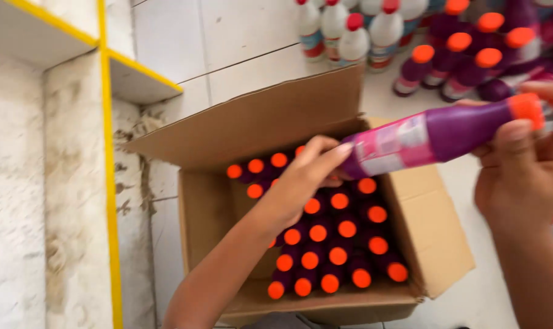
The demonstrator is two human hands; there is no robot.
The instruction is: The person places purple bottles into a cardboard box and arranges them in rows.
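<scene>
A purple bottle [438,135] with an orange cap and a pink label lies sideways in the air above an open cardboard box [215,210]. My right hand [523,173] grips it at the cap end. My left hand [304,180] touches its bottom end with the fingertips. Inside the box stand several purple bottles with orange caps [338,240], packed upright in rows; my left forearm hides some of them.
More purple bottles with orange caps [465,61] and white bottles with red caps [349,30] stand on the white tiled floor behind the box. A white shelf unit with yellow edging [106,91] rises at the left.
</scene>
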